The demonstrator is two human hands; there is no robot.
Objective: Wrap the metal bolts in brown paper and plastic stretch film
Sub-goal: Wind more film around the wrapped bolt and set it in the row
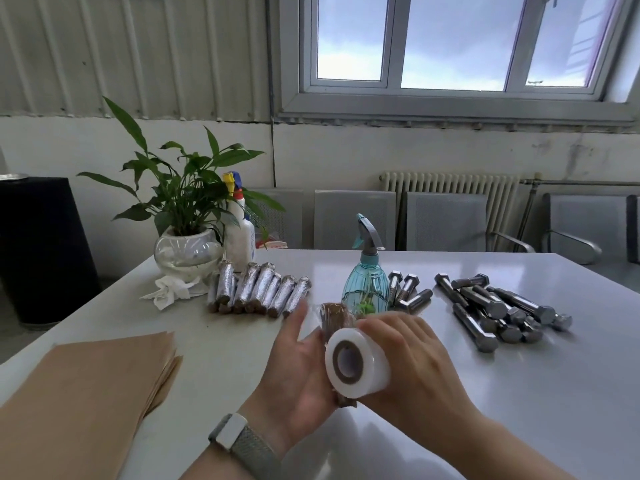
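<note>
— Step?
— Film stage. My right grip (pixel 412 362) clasps the white stretch-film roll (pixel 356 363); left grip (pixel 298 358), fingers straight, props the brown paper-wrapped bolt bundle (pixel 334 317), at the roll's eleven o'clock.
— Next?
— Likely orbiting roll, film taut.

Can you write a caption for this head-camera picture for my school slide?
The right hand holds a stretch film roll against a paper-wrapped bolt resting on the left hand, bare bolts nearby.

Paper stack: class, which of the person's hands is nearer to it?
Left. The left hand lies to the right of the paper stack, apart from it; the right hand, gripping the roll, is farther right, beyond the left hand.
</note>
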